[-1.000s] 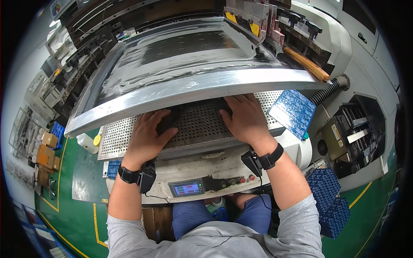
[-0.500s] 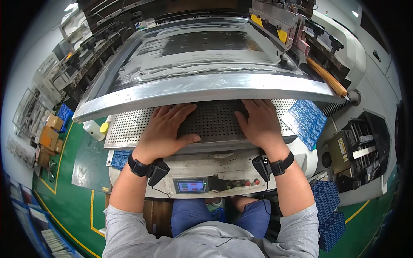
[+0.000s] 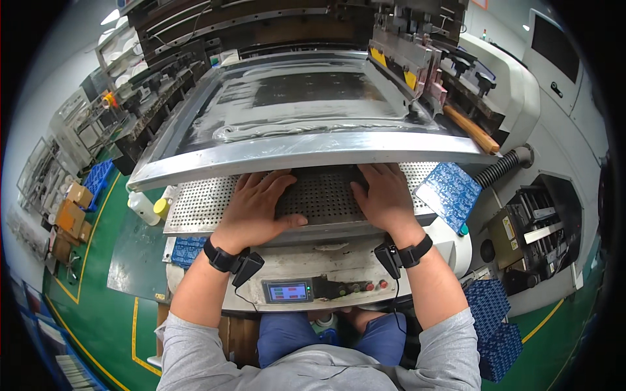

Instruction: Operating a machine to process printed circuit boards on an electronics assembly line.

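Note:
Both of my hands lie palm down on a perforated metal table (image 3: 195,205), under the near edge of a raised silver screen-printing frame (image 3: 313,146). My left hand (image 3: 255,207) is open, its fingers stretched forward and the thumb pointing right. To its right, my right hand (image 3: 386,201) is open too, with its fingertips hidden beneath the frame. Neither hand shows anything held. Grey paste (image 3: 313,128) forms a thick ridge along the near part of the screen. Whatever lies deeper under the frame is out of sight.
A blue printed circuit panel (image 3: 450,195) rests at the table's right end, by a black ribbed hose (image 3: 502,168). A wooden-handled tool (image 3: 473,130) lies on the frame's right. White bottles (image 3: 142,207) stand left. A control screen (image 3: 287,291) and buttons (image 3: 355,287) face me.
The head view has shifted a little, so the frame and table sit lower in the picture. My hands stay flat on the table with much the same pose.

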Tool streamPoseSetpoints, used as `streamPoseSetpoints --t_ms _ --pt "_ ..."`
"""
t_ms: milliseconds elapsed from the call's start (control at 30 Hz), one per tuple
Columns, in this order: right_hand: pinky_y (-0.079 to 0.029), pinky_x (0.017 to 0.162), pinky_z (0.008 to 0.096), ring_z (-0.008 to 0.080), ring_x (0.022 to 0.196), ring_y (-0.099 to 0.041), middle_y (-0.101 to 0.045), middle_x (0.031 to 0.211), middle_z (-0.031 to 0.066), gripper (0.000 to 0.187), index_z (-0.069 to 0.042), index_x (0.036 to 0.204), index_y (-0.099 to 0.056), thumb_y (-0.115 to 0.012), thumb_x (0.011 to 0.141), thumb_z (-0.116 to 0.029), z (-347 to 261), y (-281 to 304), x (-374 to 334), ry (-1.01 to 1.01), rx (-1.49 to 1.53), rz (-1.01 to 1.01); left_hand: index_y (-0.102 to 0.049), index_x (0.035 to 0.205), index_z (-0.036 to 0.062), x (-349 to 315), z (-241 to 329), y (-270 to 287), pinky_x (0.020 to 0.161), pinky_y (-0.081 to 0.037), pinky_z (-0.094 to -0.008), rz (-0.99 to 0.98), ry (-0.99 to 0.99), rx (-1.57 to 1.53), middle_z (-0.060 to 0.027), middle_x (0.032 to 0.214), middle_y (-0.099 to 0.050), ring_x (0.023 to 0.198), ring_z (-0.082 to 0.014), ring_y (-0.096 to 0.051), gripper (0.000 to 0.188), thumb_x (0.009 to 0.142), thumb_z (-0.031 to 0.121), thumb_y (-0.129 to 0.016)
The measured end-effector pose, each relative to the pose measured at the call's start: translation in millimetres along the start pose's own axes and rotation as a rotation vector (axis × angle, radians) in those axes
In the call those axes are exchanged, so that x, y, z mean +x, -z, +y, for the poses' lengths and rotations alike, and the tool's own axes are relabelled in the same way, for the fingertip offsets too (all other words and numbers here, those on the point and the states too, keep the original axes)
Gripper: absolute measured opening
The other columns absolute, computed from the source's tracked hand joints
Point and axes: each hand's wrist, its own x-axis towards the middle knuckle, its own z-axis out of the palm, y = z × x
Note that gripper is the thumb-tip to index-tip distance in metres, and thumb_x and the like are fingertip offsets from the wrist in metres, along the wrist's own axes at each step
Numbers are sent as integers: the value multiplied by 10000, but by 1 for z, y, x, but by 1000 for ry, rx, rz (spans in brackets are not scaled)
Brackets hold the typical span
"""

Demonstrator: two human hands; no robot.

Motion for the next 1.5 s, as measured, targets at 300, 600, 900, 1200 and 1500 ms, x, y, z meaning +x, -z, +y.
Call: streamPoseSetpoints --t_ms 300,600,900,1200,1500 --pt "-441 959 483 375 1050 -566 -629 1096 158 333 -46 1130 -622 -663 816 -146 -33 22 -38 169 64 161 -563 1312 73 -28 -8 6 1099 -301 -512 333 -54 -30 -148 1321 -577 1267 -378 -470 706 775 497 -736" --pt "-530 826 446 341 919 -670 -695 992 131 391 -52 1076 -668 -702 805 -332 -11 56 -183 -6 38 -1154 -601 830 22 -177 -57 -16 886 -418 -440 775 237 23 -121 859 -622 880 -334 -577 127 901 126 -592" --pt "-476 937 454 377 1099 -560 -600 1203 183 461 3 1170 -607 -732 776 -200 201 57 -169 -390 -434 -399 -662 993 22 -186 -130 -33 923 -420 -465 474 654 80 -171 1073 -637 1053 -396 -539 212 824 148 -688" --pt "-387 1059 479 394 1254 -470 -436 1476 180 661 -44 1453 -392 -623 851 -191 261 -28 -183 -858 -434 -44 -694 1019 40 -158 -153 -71 894 -476 -498 373 321 209 -195 1038 -681 1004 -439 -604 318 710 35 -621" --pt "-369 1066 476 375 1267 -452 -464 1428 184 693 -69 1431 -438 -675 846 -355 236 12 -163 -873 -439 156 -689 1078 43 -133 -146 8 930 -453 -526 243 396 294 -220 1076 -673 1054 -469 -586 383 701 109 -723"
